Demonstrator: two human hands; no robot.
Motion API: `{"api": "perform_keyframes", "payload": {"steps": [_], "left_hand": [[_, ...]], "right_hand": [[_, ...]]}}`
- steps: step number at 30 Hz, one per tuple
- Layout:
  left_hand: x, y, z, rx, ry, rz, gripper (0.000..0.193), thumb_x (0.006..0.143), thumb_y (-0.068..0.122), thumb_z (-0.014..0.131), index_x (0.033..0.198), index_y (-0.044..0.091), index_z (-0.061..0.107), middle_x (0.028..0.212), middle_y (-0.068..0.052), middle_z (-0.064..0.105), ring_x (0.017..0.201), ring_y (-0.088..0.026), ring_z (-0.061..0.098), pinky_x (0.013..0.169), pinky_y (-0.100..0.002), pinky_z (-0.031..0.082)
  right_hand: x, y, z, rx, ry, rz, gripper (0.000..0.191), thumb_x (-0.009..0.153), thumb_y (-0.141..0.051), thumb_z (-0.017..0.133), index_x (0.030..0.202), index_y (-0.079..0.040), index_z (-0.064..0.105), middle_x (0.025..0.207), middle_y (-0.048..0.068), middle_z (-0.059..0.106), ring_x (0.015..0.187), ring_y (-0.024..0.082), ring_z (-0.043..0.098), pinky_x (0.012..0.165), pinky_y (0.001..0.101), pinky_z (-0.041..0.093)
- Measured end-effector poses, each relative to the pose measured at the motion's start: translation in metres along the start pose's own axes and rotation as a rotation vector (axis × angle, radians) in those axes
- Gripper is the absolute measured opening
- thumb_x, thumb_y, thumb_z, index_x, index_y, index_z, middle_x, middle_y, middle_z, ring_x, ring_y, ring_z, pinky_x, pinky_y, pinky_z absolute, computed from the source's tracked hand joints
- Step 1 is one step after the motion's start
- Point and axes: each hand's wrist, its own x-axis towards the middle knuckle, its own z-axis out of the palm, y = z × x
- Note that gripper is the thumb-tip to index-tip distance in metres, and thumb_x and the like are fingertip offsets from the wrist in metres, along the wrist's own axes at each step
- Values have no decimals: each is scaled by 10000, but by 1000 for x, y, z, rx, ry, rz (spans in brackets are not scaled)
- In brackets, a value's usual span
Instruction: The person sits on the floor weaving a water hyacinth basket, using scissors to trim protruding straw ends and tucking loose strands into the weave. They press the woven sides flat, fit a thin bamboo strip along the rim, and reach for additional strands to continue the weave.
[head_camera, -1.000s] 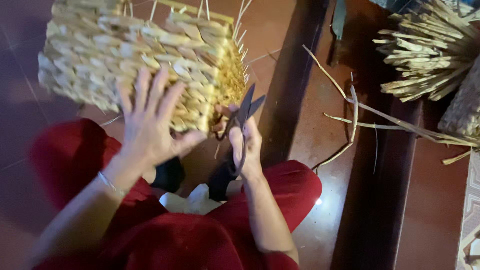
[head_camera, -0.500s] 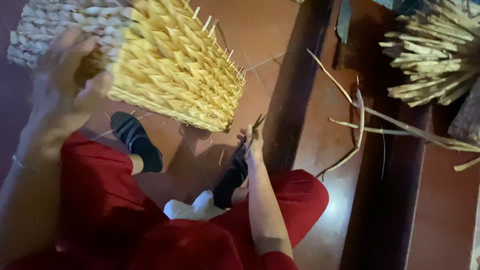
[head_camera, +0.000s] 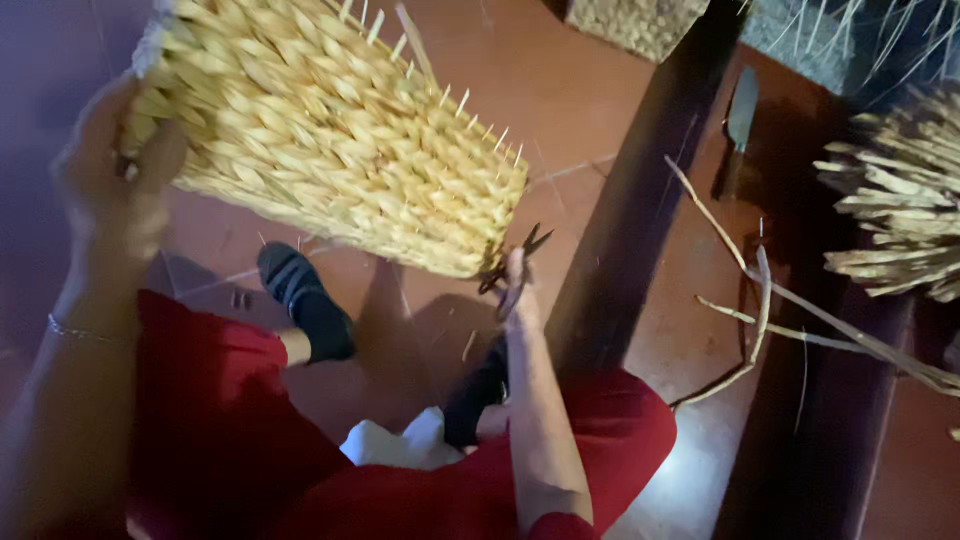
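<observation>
Your left hand (head_camera: 115, 185) grips the upper left edge of a woven straw basket (head_camera: 330, 130), fingers curled over the rim, thumb on the outer face; the hand is blurred but clearly clenched on the weave. Your right hand (head_camera: 515, 290) is closed around a pair of scissors (head_camera: 510, 258), blades parted and pointing up right, tips at the basket's lower right corner, touching or just beside the weave there. Can't tell whether a strand sits between the blades.

Basket is held up off the floor, tilted, its woven side facing you, short cut straw ends sticking out along the top and right edge. It fills the upper left of the view, above your legs.

You sit in red trousers (head_camera: 220, 420), with black socks (head_camera: 305, 300) on both feet, over a red-brown tiled floor (head_camera: 590, 90). A thin bracelet (head_camera: 85, 332) sits on your left wrist. A white cloth (head_camera: 395, 445) lies between your legs.

To the right, a dark wooden beam (head_camera: 640, 200) runs diagonally. Beyond it lie loose straw strands (head_camera: 760, 300) on the floor, a bundle of straw stalks (head_camera: 895, 215) at the far right, and a knife (head_camera: 740, 115) near the top, well apart from your hands.
</observation>
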Motion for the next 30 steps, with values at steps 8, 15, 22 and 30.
{"api": "perform_keyframes", "payload": {"steps": [8,15,22,30], "left_hand": [[-58,-24,32,-528,20,-227,420,1059,79,625,1456,-47,568,1333,-75,655,1193,-132,631,1103,-291,530],[-91,-53,81,-548,-61,-444,337,1075,59,660,1382,-29,553,1277,-69,592,1151,-131,586,1028,-291,519],[-96,-86,50,161,-300,-580,279,1036,48,651,1283,-44,560,1142,-153,636,1016,-162,603,875,-319,516],[-103,-10,76,163,-416,-298,351,1006,120,667,1352,87,616,1149,-111,686,936,-264,702,816,-391,579]], "right_hand": [[-5,-47,-97,-263,208,-483,290,1019,-238,704,1235,-46,676,1210,39,706,1108,143,656,968,278,511],[-57,-65,-162,-325,198,-341,380,975,-226,698,1314,-77,610,1251,34,720,1145,119,660,936,262,488],[-85,-64,-161,-615,229,-321,486,928,-169,786,1373,-41,638,968,-10,718,818,65,659,704,224,554],[-136,-91,-145,-1027,109,-460,589,855,-102,813,1388,14,591,827,-27,607,708,42,526,654,207,484]]}}
